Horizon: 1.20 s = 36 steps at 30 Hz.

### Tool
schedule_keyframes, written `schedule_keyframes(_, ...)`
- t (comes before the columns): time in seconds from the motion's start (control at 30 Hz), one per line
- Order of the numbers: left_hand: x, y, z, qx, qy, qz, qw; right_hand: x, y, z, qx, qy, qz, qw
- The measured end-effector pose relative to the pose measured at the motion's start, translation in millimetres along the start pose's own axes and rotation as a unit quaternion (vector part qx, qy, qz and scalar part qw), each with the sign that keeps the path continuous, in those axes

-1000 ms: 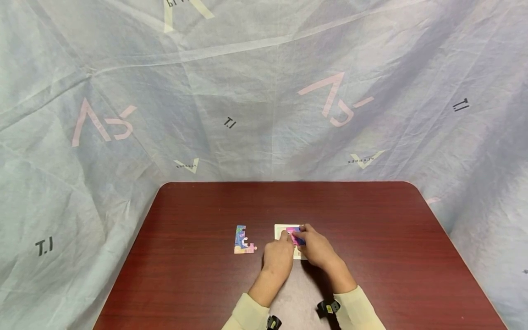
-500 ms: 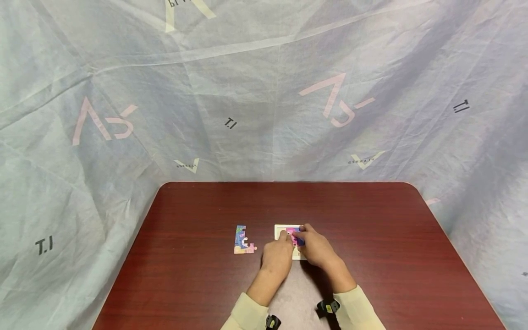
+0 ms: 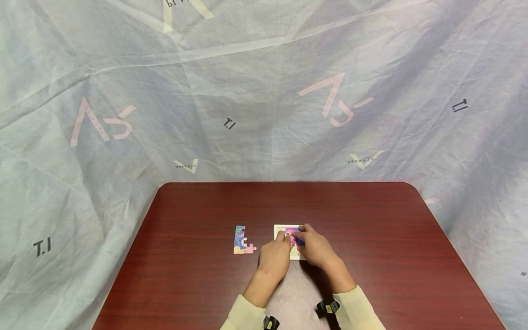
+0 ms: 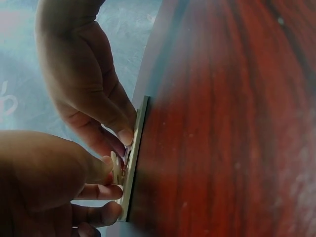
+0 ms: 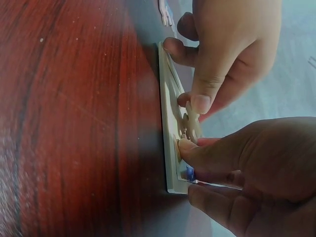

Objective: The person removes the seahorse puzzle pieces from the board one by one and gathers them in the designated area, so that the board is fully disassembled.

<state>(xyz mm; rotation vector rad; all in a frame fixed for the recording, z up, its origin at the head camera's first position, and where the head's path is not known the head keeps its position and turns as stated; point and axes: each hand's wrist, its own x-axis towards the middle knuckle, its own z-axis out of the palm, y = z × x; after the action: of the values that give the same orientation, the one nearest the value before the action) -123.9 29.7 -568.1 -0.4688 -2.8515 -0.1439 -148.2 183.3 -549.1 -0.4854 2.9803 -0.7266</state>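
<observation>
My left hand [image 3: 275, 257] pinches a jigsaw puzzle piece [image 5: 192, 123] between thumb and finger. The piece is tilted over a shallow cream puzzle tray [image 3: 279, 228], which lies flat on the table. My right hand [image 3: 317, 247] is at the tray's right side, its thumb and fingers on a purple-blue piece [image 3: 300, 240] in the tray; other fingers of it are by the tray's edge. Pink and purple artwork [image 3: 291, 230] shows between the hands. In the left wrist view the held piece [image 4: 116, 169] stands on edge near the right fingertips. Fingers hide much of the tray.
Left of the tray lies an L-shaped group of joined puzzle pieces [image 3: 240, 245], blue and pink. The dark red wooden table [image 3: 198, 284] has rounded far corners. Grey printed cloth [image 3: 255, 91] hangs around its back and sides.
My left hand has shifted slightly left and toward me, baring a little more of the tray's lower part. The right hand and the L-shaped group have stayed in place.
</observation>
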Motion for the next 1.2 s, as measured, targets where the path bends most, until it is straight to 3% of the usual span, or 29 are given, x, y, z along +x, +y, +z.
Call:
schedule_keyframes(0.53,0.4,-2.4,1.8,-0.048,0.02,-0.006,0.9986,-0.5,1.8,2.9,0.006,0.006,-0.004,1.0)
schedule_keyframes(1.2,-1.8,-5.8,-1.4,-0.073,0.031,-0.014,0.9967,-0.8,1.6,2.9,0.007,0.006,0.003,1.0)
